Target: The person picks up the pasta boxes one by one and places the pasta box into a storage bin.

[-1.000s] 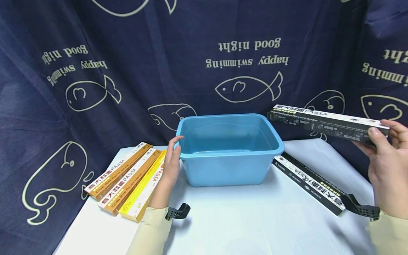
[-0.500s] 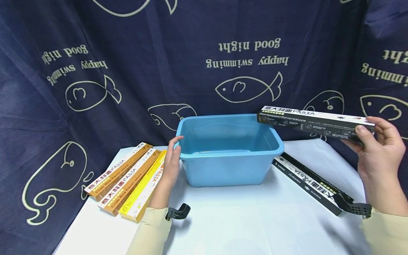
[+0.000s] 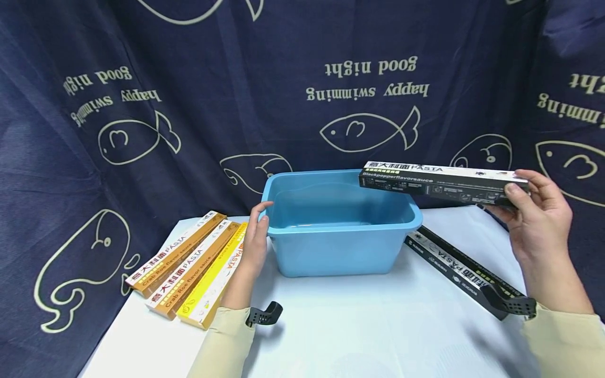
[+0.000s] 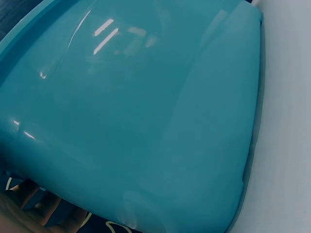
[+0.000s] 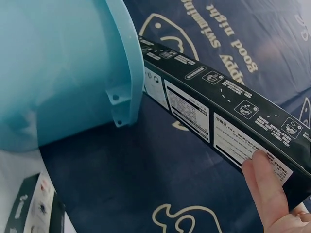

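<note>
A light blue plastic bin [image 3: 335, 252] stands mid-table. At its left rim my left hand [image 3: 255, 244] grips the edge, its index finger curled over the top; in the left wrist view, fingers [image 4: 43, 208] show at the bin's underside corner. My right hand [image 3: 541, 215] pinches one end of a black pasta box [image 3: 439, 185], labelled black pepper flavor sauce. The box is held level, its far end overlapping the bin's back right corner in the head view. Fingers [image 5: 265, 182] lie against the box's label side in the right wrist view.
Another black pasta box [image 3: 454, 268] lies slanted on the white table [image 3: 368, 336], right of the bin. To the left lie two orange crab roe pasta boxes [image 3: 194, 262] and a yellow pasta box [image 3: 215, 278]. A navy fish-print curtain [image 3: 264, 79] hangs behind.
My right hand has carried the black pasta box leftward, from beside the bin to over its right rear corner. My left hand stays at the bin's rim.
</note>
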